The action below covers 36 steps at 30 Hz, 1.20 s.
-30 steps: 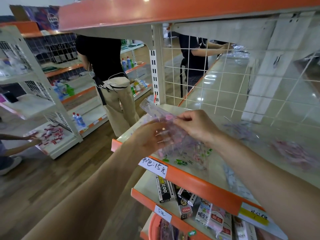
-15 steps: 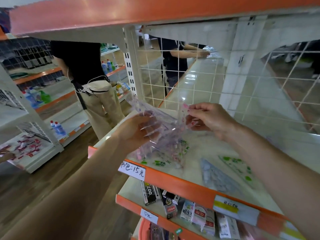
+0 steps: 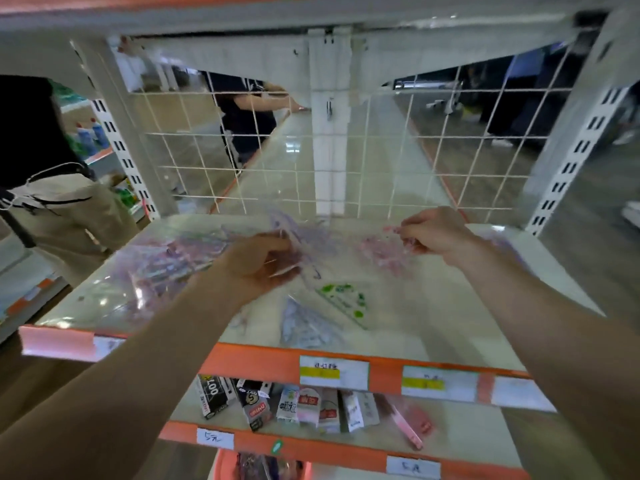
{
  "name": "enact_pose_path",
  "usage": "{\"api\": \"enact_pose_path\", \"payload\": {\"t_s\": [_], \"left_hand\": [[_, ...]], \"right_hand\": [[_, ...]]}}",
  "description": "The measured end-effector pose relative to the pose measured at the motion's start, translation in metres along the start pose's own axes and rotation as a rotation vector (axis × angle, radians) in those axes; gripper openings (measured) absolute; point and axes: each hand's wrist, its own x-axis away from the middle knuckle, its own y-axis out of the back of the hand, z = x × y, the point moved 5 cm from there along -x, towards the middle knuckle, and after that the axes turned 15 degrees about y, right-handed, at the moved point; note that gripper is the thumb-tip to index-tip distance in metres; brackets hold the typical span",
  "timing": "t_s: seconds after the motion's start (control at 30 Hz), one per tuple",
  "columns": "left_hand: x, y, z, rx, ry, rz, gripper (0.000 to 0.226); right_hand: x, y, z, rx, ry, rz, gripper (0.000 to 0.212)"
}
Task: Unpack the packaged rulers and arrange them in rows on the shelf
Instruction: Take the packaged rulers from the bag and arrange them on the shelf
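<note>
Over the white shelf (image 3: 433, 317) my left hand (image 3: 258, 263) grips a clear plastic packet of rulers (image 3: 304, 237), which is blurred. My right hand (image 3: 431, 233) pinches a transparent pink-printed ruler (image 3: 377, 249) at its right end, a hand's width to the right of the packet. On the shelf lie a clear green-printed triangle ruler (image 3: 343, 299) and a bluish triangle ruler (image 3: 304, 323) near the front edge. A heap of packaged rulers (image 3: 166, 265) lies on the shelf's left part.
A white wire grid (image 3: 346, 150) backs the shelf, with a white upright at each side. The orange front strip (image 3: 263, 365) carries price labels. Small boxed goods (image 3: 287, 403) stand on the shelf below. A person in a black top (image 3: 38, 161) stands at the left; another stands behind the grid.
The view has swung right and centred on the shelf. My right hand has drawn the pink ruler out to the right, away from the packet in my left hand.
</note>
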Motion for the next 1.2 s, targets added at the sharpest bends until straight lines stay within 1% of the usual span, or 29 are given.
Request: {"api": "enact_pose_path", "payload": {"t_s": [0.07,0.1,0.17,0.2,0.23,0.27,0.3,0.37,0.4,0.43,0.5,0.63,0.77,0.9,1.03,1.1,1.2], "left_hand": [[-0.003,-0.016,0.004,-0.018,0.003,0.029,0.019],[-0.003,-0.023,0.005,-0.024,0.003,0.036,0.018],[-0.003,-0.033,0.006,-0.044,0.000,0.043,0.019],[-0.002,-0.036,0.006,-0.056,-0.005,0.048,0.020],[-0.001,-0.039,0.006,-0.071,-0.009,0.059,0.019],[-0.001,-0.041,0.005,-0.087,-0.013,0.072,0.019],[0.000,-0.042,0.005,-0.096,-0.018,0.079,0.019],[0.001,-0.044,0.005,-0.099,-0.034,0.076,0.021],[0.002,-0.044,0.004,-0.103,-0.039,0.073,0.021],[0.003,-0.045,0.004,-0.109,-0.041,0.073,0.021],[0.006,-0.043,0.003,-0.112,-0.046,0.073,0.019],[0.008,-0.034,-0.004,-0.084,-0.052,0.084,0.020],[0.006,-0.034,-0.005,-0.113,-0.030,0.099,0.019],[0.002,-0.046,-0.002,-0.073,0.012,0.147,0.019],[-0.001,-0.057,0.002,-0.065,0.038,0.126,0.019],[-0.002,-0.059,0.003,-0.067,0.036,0.110,0.018],[0.001,-0.062,0.000,-0.101,0.030,0.125,0.017]], "right_hand": [[0.001,-0.002,-0.007,-0.002,-0.009,0.013,0.021],[0.001,-0.004,-0.008,0.050,0.013,0.031,0.019],[0.002,-0.003,0.002,0.326,0.123,0.066,0.021],[0.004,-0.002,0.011,0.425,0.186,0.062,0.023],[0.008,-0.003,0.022,0.437,0.246,0.062,0.023],[0.012,-0.006,0.031,0.350,0.277,0.094,0.023],[0.018,-0.012,0.039,0.202,0.276,0.159,0.024],[0.032,-0.030,0.051,-0.100,0.184,0.366,0.020],[0.038,-0.038,0.053,-0.131,0.169,0.448,0.014],[0.041,-0.043,0.055,-0.115,0.181,0.486,0.008],[0.041,-0.047,0.055,-0.094,0.195,0.475,0.011],[0.040,-0.039,0.052,-0.194,0.138,0.392,0.011],[0.037,-0.026,0.051,-0.263,0.146,0.311,0.009],[0.038,-0.022,0.049,-0.288,0.130,0.307,0.008],[0.040,-0.026,0.046,-0.417,0.079,0.309,0.006],[0.041,-0.027,0.045,-0.415,0.071,0.302,0.007],[0.042,-0.025,0.046,-0.402,0.096,0.247,0.009]]}}
